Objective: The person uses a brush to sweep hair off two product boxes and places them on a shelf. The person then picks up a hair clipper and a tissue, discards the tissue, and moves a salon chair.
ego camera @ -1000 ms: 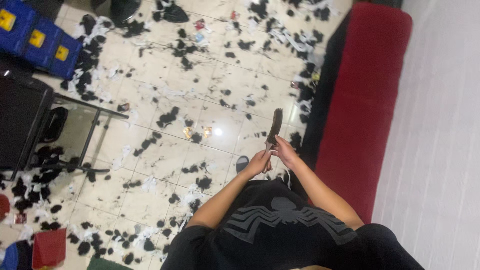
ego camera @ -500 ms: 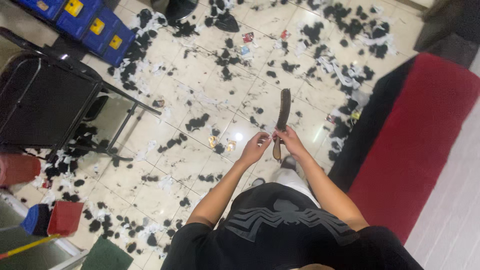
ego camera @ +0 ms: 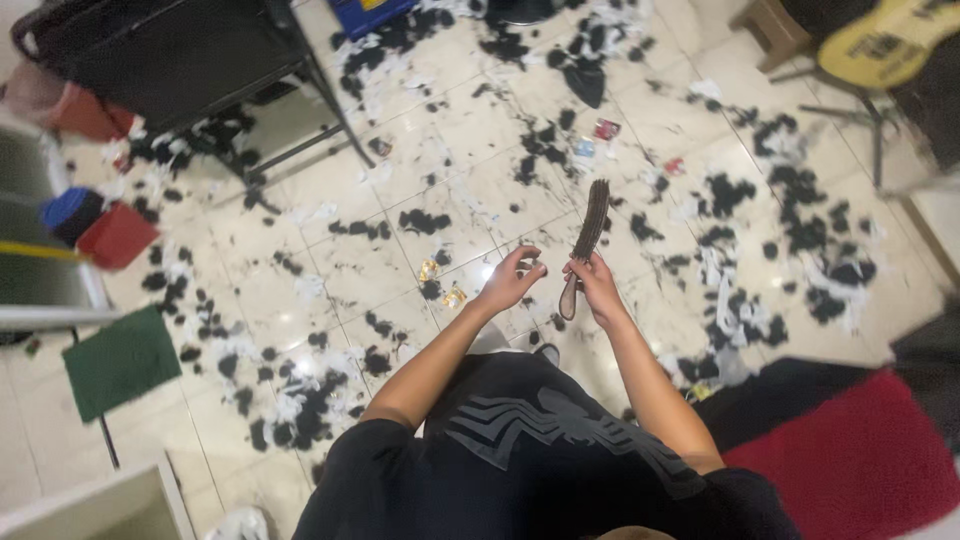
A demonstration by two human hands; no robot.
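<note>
Head view, looking straight down past a black T-shirt [ego camera: 540, 450] with a grey spider-like print to two bare forearms held out over a pale tiled floor [ego camera: 330, 270]. Right hand [ego camera: 598, 285] closed around the lower part of a long, dark brown hairbrush [ego camera: 585, 245], bristled end pointing up and away, narrow handle end hanging below the fist. Left hand [ego camera: 512, 280] just beside it, fingers curled and half open, tips near the brush handle; cannot tell whether touching or pinching anything. Brush held in the air between the two hands, roughly in the middle of the scene, above the tiles. Scattered all over the floor: clumps of black hair [ego camera: 420, 220] mixed with torn white paper scraps [ego camera: 720, 300], thickest far and to the right. A few small coloured wrappers [ego camera: 605, 128] lying far of the brush, two crumpled gold ones [ego camera: 440, 282] near the left hand. Far left, a black chair [ego camera: 190, 60] on thin metal legs. Left edge, a red dustpan [ego camera: 118, 235] with a blue brush head [ego camera: 68, 208] beside it and a yellow stick [ego camera: 35, 250] crossing. Near left, a green mat [ego camera: 120, 360]. Near right, a red cushion [ego camera: 850, 460] with a dark edge. Far right, a yellow guitar body [ego camera: 885, 40] on a stand, beside a small wooden stool [ego camera: 765, 25].
</note>
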